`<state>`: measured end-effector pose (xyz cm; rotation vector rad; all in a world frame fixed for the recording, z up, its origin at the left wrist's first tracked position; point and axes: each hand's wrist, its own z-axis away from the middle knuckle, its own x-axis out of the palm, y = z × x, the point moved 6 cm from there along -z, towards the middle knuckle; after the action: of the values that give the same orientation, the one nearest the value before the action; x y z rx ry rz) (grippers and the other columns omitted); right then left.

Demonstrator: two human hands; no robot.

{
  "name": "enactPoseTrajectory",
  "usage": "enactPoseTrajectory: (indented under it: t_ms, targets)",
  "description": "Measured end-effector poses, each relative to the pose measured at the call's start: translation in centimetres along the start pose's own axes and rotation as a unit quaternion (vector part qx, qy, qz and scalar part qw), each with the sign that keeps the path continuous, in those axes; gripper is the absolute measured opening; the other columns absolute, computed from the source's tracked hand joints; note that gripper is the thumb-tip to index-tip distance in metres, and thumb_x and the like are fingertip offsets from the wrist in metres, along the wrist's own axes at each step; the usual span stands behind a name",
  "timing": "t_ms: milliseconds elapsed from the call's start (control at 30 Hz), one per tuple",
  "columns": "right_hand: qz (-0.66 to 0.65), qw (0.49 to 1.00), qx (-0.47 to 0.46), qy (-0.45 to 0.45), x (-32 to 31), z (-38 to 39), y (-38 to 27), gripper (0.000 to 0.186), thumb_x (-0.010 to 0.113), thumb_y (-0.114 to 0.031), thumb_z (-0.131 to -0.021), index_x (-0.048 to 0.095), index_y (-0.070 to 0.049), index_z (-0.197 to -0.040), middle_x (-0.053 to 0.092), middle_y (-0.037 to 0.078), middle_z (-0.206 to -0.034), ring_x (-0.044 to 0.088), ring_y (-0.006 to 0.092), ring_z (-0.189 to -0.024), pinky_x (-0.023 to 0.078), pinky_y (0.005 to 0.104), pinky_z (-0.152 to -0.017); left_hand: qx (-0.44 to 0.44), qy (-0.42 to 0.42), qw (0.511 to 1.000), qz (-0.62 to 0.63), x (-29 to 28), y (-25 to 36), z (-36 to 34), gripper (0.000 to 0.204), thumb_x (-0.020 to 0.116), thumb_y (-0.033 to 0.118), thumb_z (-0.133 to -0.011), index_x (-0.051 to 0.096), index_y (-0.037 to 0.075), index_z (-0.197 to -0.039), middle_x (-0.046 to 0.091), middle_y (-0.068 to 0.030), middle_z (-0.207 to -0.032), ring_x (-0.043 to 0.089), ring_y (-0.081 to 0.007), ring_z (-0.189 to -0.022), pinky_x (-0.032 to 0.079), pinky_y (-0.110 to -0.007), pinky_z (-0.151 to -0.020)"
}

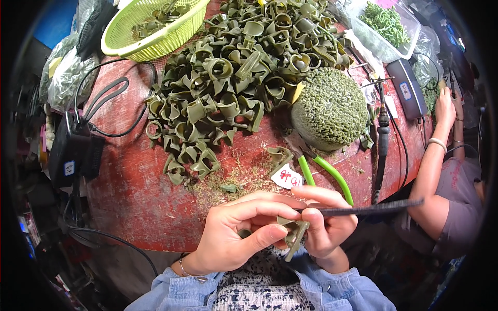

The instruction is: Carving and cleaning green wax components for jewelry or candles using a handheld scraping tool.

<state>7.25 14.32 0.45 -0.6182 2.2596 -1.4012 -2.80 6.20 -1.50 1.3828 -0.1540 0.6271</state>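
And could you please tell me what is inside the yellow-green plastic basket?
Inside the yellow-green plastic basket lie some olive-green pieces. Whatever is directly beneath them is covered and cannot be seen.

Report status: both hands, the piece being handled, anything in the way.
Left hand gripping curved green piece. Right hand pinching dark strip, far end sticking out rightward. Possible obstacle: green-handled pliers on red table, just beyond right hand.
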Motion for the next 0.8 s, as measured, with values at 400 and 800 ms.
enactPoseTrajectory:
  t_ms: [400, 800]
  targets:
    - [0.030, 0.999, -0.039, -0.009, -0.8, 0.5, -0.4, 0.021, 0.059, -0.002, -0.077, 0.057, 0.005, -0.096, 0.061, 0.016, -0.081, 0.056, 0.0169, -0.059, 0.045, 0.0242, -0.051, 0.079, 0.055, 0.993, -0.073, -0.4, 0.7, 0.0, 0.028, 0.066, 0.005, -0.074, 0.056, -0.002, -0.100, 0.048, -0.0152, -0.113, 0.057, -0.0161, -0.088, 0.051, -0.023, -0.064]
    - [0.058, 0.998, -0.026, -0.005, -0.1, -0.3, -0.5, 0.028, 0.064, 0.001, -0.070, 0.059, 0.005, -0.098, 0.058, 0.013, -0.075, 0.054, 0.0143, -0.057, 0.044, 0.0236, -0.053, 0.105, 0.114, 0.984, -0.090, 0.0, 1.2, 0.4, 0.035, 0.066, -0.001, -0.073, 0.056, 0.001, -0.106, 0.051, -0.0114, -0.110, 0.056, -0.0177, -0.095, 0.053, -0.024, -0.069]
